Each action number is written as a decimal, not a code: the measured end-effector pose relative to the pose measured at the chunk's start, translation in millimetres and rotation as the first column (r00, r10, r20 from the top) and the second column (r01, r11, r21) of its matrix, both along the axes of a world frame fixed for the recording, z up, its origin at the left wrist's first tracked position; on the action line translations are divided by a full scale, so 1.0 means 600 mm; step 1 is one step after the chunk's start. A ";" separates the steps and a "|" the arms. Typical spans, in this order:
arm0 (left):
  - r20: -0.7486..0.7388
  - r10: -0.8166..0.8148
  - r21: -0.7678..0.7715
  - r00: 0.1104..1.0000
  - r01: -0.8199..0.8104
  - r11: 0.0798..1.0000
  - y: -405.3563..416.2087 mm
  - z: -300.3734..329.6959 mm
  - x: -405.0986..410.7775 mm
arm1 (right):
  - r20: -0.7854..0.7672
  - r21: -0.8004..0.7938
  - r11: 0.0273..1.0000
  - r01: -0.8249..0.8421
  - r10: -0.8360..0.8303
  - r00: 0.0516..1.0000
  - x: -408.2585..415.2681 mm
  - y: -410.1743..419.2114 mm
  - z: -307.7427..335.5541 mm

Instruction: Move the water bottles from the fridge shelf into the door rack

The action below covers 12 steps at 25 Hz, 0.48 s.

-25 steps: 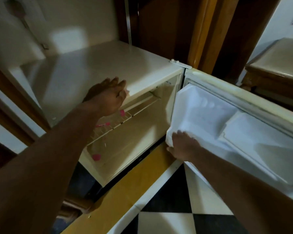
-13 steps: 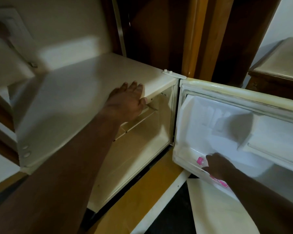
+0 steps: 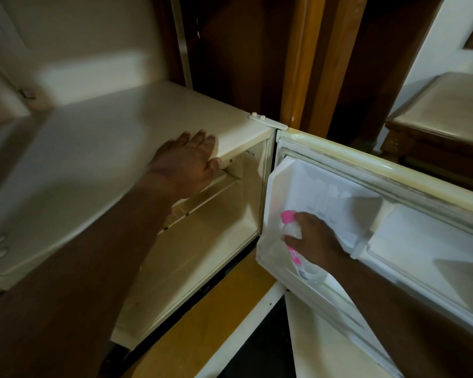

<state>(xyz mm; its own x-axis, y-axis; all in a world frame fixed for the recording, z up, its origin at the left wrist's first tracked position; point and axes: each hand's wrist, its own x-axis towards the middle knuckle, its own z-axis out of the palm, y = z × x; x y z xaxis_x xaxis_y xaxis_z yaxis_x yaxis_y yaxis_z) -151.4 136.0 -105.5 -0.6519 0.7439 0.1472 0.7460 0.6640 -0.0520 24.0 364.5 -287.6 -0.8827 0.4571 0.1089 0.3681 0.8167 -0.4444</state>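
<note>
Water bottle [image 3: 292, 232] under right hand [image 3: 314, 241]

Fridge top [image 3: 115, 148]: smooth cream finish, soft sheen. Door liner [image 3: 421, 241]: white moulded plastic, matt. Water bottle [image 3: 292, 233]: clear plastic, glossy pink cap. Door frame [image 3: 306, 64]: varnished wood, glossy.

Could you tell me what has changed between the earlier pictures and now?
The right hand, which gripped the door's lower edge a second ago, has moved up into the door rack and now holds a water bottle with a pink cap, standing in the rack. The left hand shifted slightly along the front edge of the fridge top and stays resting there. The door remains open.
</note>
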 end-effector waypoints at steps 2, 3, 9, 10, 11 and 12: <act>-0.005 -0.003 0.001 1.000 0.003 1.000 0.000 0.000 0.000 | -0.095 -0.084 0.996 0.015 -0.023 0.995 0.002 0.002 0.006; -0.008 -0.003 0.003 1.000 0.003 1.000 0.000 0.000 0.001 | -0.130 -0.115 0.993 0.014 -0.029 0.991 0.006 0.002 0.007; -0.005 -0.001 0.002 1.000 0.001 1.000 0.000 0.002 0.004 | -0.335 -0.064 0.996 0.059 -0.077 0.939 -0.006 -0.023 0.011; -0.005 0.002 0.004 1.000 -0.002 1.000 0.000 0.002 0.004 | -0.344 -0.054 0.996 0.069 -0.083 0.935 -0.011 -0.027 0.010; -0.003 0.006 0.008 1.000 -0.006 1.000 0.001 0.002 0.004 | -0.339 -0.057 0.995 0.082 -0.097 0.936 -0.013 -0.029 0.008; 0.001 0.011 0.012 1.000 -0.011 1.000 0.002 0.003 0.004 | -0.320 -0.070 0.992 0.101 -0.119 0.940 -0.012 -0.030 0.005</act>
<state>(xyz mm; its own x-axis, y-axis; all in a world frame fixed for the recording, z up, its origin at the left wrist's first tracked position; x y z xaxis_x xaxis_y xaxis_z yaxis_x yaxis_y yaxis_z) -149.3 137.4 -104.0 -0.6598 0.7353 0.1550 0.7390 0.6723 -0.0435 16.7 346.6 -284.6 -0.7480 0.5619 0.3533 0.2842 0.7522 -0.5945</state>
